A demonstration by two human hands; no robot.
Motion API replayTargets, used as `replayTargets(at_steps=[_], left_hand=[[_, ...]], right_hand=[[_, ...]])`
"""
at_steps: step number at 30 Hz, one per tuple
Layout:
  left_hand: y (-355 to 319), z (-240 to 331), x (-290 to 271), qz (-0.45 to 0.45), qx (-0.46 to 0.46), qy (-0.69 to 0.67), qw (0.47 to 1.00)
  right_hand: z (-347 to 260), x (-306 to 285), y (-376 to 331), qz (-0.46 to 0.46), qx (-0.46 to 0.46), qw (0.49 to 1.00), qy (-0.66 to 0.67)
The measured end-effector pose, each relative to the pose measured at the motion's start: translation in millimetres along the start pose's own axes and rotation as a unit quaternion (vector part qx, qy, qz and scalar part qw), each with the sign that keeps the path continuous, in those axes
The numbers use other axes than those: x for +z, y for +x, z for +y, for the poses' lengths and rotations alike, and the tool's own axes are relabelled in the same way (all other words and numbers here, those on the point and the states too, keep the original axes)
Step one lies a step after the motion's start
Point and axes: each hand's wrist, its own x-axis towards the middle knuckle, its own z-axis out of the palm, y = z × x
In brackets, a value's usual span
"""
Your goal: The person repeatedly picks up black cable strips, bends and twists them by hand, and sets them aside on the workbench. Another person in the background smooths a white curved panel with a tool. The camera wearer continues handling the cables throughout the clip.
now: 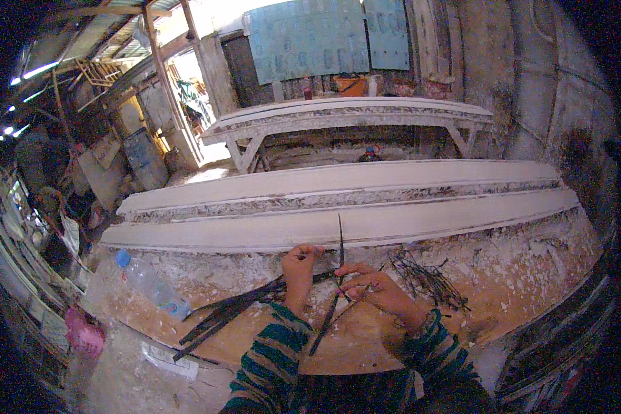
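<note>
My right hand (379,293) pinches a long, narrow dark strip (341,241), which stands nearly upright in the picture with a pointed far end. Close by on the left, my left hand (300,272) is closed, thumb and fingertips together; anything between them is too small to make out. A bundle of dark flat strips (228,310) lies on the table, fanning out to the left and passing behind my left wrist. Beyond my right hand is a tangled heap of thin dark strips (428,279).
On the white-splashed wooden table (517,283) a clear plastic bottle (152,286) with a blue cap lies at the left. Two long white slabs (421,217) run across the table's far part. Behind stands another whitened bench (352,114). A pink basket (84,334) is at lower left.
</note>
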Motion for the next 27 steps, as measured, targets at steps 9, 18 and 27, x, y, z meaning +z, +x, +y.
replayTargets(at_steps=[9, 18, 27], left_hand=[[-11, 5, 7, -0.049, -0.004, 0.080, 0.996], [-24, 13, 20, -0.055, 0.093, 0.096, 0.990], [-22, -1, 16, -0.107, 0.126, 0.166, 0.972]], right_hand=[[7, -9, -4, 0.026, -0.008, 1.000, -0.008], [6, -7, -5, 0.008, 0.009, 0.999, -0.041], [26, -6, -1, 0.094, 0.019, 0.995, -0.038]])
